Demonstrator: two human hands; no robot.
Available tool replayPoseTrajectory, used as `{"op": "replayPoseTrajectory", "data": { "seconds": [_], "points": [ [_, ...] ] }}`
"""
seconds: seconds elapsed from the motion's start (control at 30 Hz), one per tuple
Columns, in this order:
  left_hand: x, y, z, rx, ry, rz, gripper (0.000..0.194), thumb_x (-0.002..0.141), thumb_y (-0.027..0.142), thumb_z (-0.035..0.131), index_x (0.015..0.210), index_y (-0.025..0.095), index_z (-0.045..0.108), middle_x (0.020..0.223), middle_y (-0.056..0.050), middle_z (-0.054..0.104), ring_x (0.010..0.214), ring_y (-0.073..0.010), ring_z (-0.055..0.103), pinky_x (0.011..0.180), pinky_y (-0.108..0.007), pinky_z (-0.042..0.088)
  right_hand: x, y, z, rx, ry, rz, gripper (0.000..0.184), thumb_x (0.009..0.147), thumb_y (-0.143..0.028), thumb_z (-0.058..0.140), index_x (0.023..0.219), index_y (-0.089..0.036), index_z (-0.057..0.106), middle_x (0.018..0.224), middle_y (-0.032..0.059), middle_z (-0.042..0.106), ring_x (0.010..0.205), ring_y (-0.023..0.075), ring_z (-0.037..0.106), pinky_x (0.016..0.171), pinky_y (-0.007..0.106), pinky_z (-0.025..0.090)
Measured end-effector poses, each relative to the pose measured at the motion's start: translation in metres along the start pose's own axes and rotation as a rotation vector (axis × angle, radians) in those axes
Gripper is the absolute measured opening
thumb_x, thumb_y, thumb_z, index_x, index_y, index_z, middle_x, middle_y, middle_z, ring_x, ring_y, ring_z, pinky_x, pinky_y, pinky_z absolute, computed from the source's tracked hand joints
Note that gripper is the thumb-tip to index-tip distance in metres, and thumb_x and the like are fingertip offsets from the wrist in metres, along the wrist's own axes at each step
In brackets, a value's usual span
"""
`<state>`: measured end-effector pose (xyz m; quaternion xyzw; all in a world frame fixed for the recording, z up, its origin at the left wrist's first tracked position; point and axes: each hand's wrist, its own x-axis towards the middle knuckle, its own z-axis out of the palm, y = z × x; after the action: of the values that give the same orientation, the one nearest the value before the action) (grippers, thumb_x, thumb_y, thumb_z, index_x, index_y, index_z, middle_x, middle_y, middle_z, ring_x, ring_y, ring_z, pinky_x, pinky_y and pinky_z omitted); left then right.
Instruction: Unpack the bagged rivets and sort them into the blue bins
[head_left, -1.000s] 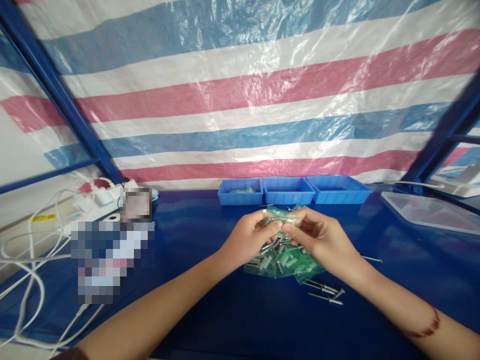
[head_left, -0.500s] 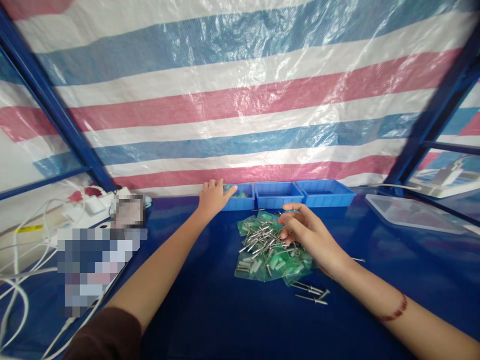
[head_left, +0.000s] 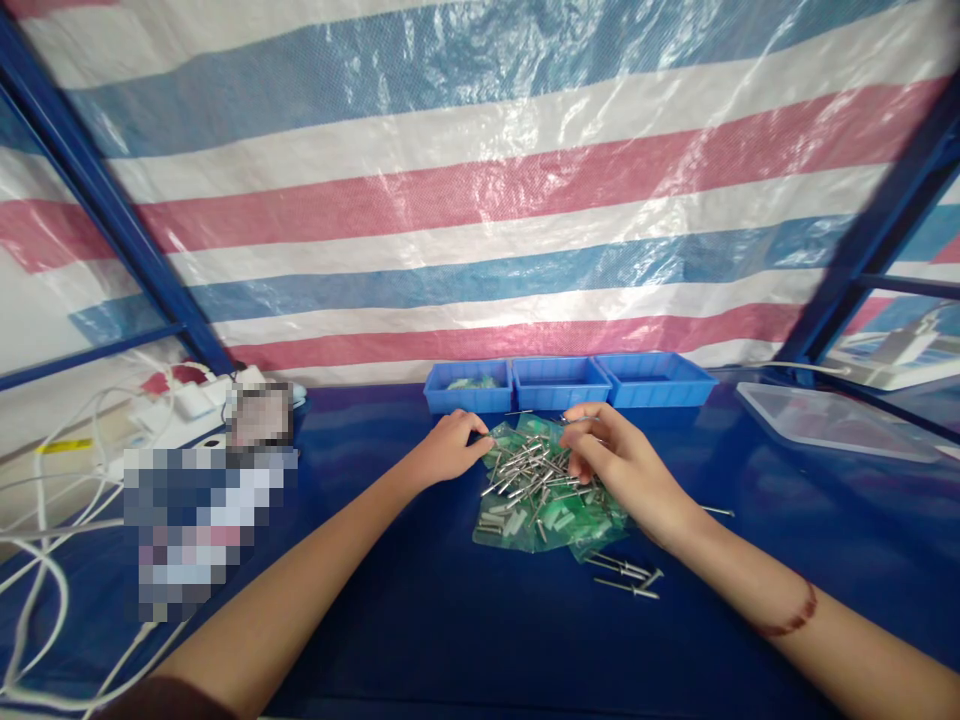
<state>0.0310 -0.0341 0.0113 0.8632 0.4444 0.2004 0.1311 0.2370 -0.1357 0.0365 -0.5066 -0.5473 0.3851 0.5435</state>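
Note:
A heap of silvery pop rivets [head_left: 525,470] lies on top of green-tinted plastic bags [head_left: 551,522], which hold small pale plugs and screws. At the heap's left edge is my left hand [head_left: 450,447], thumb and forefinger apart beside a bag corner; whether they touch it I cannot tell. My right hand [head_left: 626,465] hovers over the heap's right side with loosely bent, parted fingers and no clear hold on anything. Some loose rivets [head_left: 626,575] lie in front of the bags. Behind, the left blue bin [head_left: 469,400] contains small green bags.
Two more blue bins, a middle bin [head_left: 562,400] and a right bin [head_left: 660,393], stand in the same row. A translucent lid [head_left: 832,422] lies at the right. White cables [head_left: 45,560] and a power strip [head_left: 176,415] crowd the left. A striped sheet [head_left: 480,200] hangs behind.
My left hand has come back from the left bin to the left edge of the heap. My right hand stays over the heap with little change.

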Motion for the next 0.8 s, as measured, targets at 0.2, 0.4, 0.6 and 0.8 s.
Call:
{"op": "replayPoseTrajectory", "data": {
  "seconds": [0.2,0.4,0.6,0.8],
  "points": [
    [0.001,0.0,-0.009,-0.111,0.066,-0.073,0.023,0.085,0.027,0.049,0.1,0.015,0.061,0.081,-0.005,0.07,0.075,-0.0191,0.065,0.069,-0.029,0.049,0.001,0.007,0.001,-0.06,-0.053,-0.065,0.022,0.078,-0.033,0.054,0.094,-0.02,0.046,0.065,-0.0051,0.05,0.05,0.0104,0.05,0.047,0.024,0.039],
    [-0.006,0.022,-0.027,-0.25,0.228,-0.079,0.024,0.088,0.025,0.044,0.102,0.016,0.061,0.097,-0.008,0.067,0.088,-0.0213,0.063,0.082,-0.033,0.047,-0.005,0.003,0.004,-0.29,-0.065,-0.196,0.021,0.081,-0.04,0.054,0.085,-0.019,0.054,0.069,-0.0007,0.052,0.058,0.0124,0.049,0.053,0.027,0.04],
    [-0.026,0.074,-0.02,-0.845,0.043,-0.084,0.021,0.086,0.033,0.05,0.093,0.015,0.059,0.085,-0.003,0.063,0.07,-0.0126,0.059,0.065,-0.024,0.048,-0.009,0.002,0.009,-0.172,-0.092,-0.172,0.026,0.08,-0.044,0.059,0.079,-0.02,0.049,0.069,-0.0012,0.052,0.058,0.0119,0.05,0.053,0.026,0.041],
    [-0.029,0.083,-0.02,-1.104,-0.068,-0.283,0.037,0.083,0.049,0.055,0.096,0.015,0.06,0.092,-0.006,0.063,0.077,-0.0155,0.064,0.068,-0.025,0.049,-0.008,-0.003,0.002,-0.258,-0.039,-0.338,0.017,0.084,-0.032,0.056,0.074,-0.02,0.05,0.061,-0.0028,0.048,0.055,0.0113,0.048,0.049,0.025,0.04]
  ]
}}
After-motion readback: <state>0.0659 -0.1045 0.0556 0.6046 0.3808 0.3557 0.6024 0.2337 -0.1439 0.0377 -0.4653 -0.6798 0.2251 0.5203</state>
